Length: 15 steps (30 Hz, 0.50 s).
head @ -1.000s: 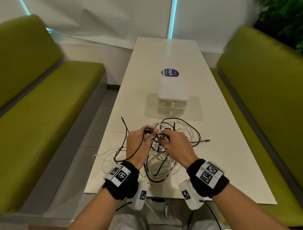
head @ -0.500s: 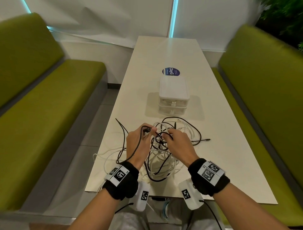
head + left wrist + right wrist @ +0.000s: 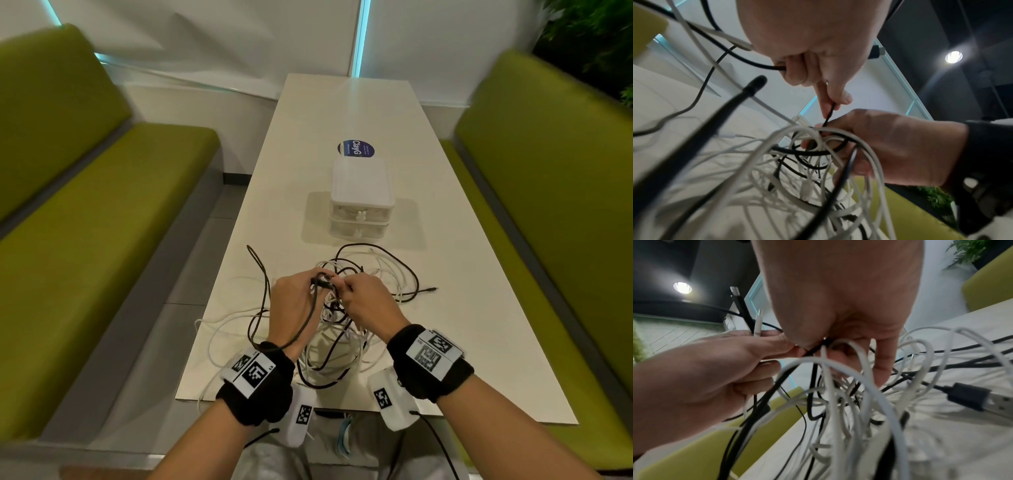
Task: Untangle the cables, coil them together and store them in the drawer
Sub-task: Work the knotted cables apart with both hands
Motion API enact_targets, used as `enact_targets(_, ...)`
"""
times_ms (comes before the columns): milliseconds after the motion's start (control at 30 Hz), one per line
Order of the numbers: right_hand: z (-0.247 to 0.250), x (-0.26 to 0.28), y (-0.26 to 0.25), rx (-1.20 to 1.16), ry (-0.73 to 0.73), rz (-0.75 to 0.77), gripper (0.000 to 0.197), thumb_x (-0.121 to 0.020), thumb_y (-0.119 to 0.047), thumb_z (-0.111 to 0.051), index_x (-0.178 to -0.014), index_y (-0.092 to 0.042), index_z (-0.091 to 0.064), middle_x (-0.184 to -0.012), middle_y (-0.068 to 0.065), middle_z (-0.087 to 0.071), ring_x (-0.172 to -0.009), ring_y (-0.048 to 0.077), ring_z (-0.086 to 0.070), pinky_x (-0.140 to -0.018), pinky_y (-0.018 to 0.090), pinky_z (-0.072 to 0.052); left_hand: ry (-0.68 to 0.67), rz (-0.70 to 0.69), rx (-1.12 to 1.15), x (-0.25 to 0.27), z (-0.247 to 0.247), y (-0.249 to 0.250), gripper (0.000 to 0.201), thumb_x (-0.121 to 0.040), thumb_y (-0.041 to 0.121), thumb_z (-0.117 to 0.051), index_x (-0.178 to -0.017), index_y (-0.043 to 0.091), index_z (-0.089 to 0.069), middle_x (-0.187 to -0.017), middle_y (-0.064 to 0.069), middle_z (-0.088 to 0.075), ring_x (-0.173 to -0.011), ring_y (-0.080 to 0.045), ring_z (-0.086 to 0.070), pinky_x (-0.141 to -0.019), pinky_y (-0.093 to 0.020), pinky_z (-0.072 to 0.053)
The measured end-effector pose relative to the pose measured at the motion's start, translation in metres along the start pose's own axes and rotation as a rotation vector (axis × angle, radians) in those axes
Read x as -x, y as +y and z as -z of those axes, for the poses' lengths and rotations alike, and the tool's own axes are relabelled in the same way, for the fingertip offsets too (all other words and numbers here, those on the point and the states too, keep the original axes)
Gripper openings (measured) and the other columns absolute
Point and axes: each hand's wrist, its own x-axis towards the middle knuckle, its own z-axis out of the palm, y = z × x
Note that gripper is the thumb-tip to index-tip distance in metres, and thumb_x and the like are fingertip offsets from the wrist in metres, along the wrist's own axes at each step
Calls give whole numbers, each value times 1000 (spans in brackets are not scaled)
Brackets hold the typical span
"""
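Observation:
A tangle of black and white cables [image 3: 346, 329] lies on the white table [image 3: 462, 342] near its front edge. My left hand [image 3: 318, 284] grips a thick black cable [image 3: 748, 61] in its curled fingers. Its thumb and forefinger pinch a thin black strand [image 3: 830, 110]. A black and a white plug end [image 3: 756, 324] stick up out of its fist. My right hand [image 3: 346, 287], almost touching the left, pinches strands at the knot [image 3: 824, 344], with white loops [image 3: 855, 369] hanging over its fingers. The small white drawer unit [image 3: 359, 202] stands shut behind the tangle.
A black USB plug [image 3: 970, 395] lies on the table to the right of the knot. A round blue sticker [image 3: 356, 149] is behind the drawer unit. Green benches [image 3: 102, 222] flank the table on both sides. Some white cable [image 3: 205, 342] hangs over the table's left edge.
My hands have drawn closer together over the knot, and the black cable in my left hand has shifted a little.

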Motion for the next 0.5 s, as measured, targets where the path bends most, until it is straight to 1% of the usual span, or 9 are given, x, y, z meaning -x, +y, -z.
enact_targets(33,2,-2,0,-33,3,-32,47,-101,-32,-46,-56,-19,-46,-51,-3,-44,-47,14,-40,-49,30,-30,10,19,20,-1,0,1,13,-89,21,-70,-86,32,-75,-66,15,-69,-60,-3,-60,-60,-18,-42)
enact_targets(100,4,-3,0,-93,23,-67,44,-100,-29,-45,-64,-8,-58,-53,0,-48,-50,16,-43,-52,32,-32,32,52,63,-4,2,-1,17,-87,16,-71,-84,32,-76,-65,22,-67,-63,3,-61,-60,-11,-40)
enact_targets(133,5,-2,-1,-95,27,-61,43,-101,-28,-44,-67,-5,-59,-55,1,-49,-51,17,-44,-53,32,-31,40,56,60,-5,3,-1,18,-86,14,-71,-83,31,-76,-68,24,-68,-67,5,-62,-61,-8,-40)
enact_targets(233,3,7,-4,-75,-21,13,44,-102,-28,-41,-61,-12,-44,-57,3,-48,-53,16,-42,-54,32,-29,62,73,20,-12,10,-6,20,-86,11,-69,-84,30,-77,-81,18,-74,-79,2,-66,-71,-8,-45)
enact_targets(300,2,12,-3,-101,-59,45,44,-103,-28,-40,-61,-15,-37,-58,2,-44,-54,15,-39,-55,32,-29,90,93,18,-15,14,-9,21,-85,10,-67,-84,28,-77,-84,14,-75,-82,-1,-68,-75,-14,-50)
enact_targets(367,2,13,0,-83,-66,50,44,-103,-28,-40,-60,-17,-35,-56,-2,-42,-53,13,-37,-54,30,-27,103,106,29,-13,16,-10,20,-85,10,-67,-84,28,-77,-82,14,-75,-80,-2,-69,-76,-23,-54)
enact_targets(400,2,12,1,-71,-62,52,44,-103,-28,-40,-60,-17,-35,-56,-2,-42,-53,13,-38,-54,30,-27,99,117,46,-12,16,-8,19,-86,12,-68,-83,28,-76,-79,14,-74,-79,-1,-69,-76,-24,-53)
enact_targets(433,1,12,1,-60,-62,52,44,-103,-28,-41,-59,-17,-37,-57,-1,-45,-54,14,-40,-55,31,-28,90,135,88,-11,16,-6,16,-86,14,-69,-82,28,-75,-76,14,-74,-78,-1,-69,-76,-24,-53)
enact_targets(500,-1,11,1,-37,-87,21,42,-102,-29,-42,-64,-14,-52,-60,2,-53,-55,16,-45,-56,32,-34,81,158,219,-8,16,2,13,-88,16,-69,-80,24,-75,-71,11,-73,-76,-3,-69,-78,-27,-53)
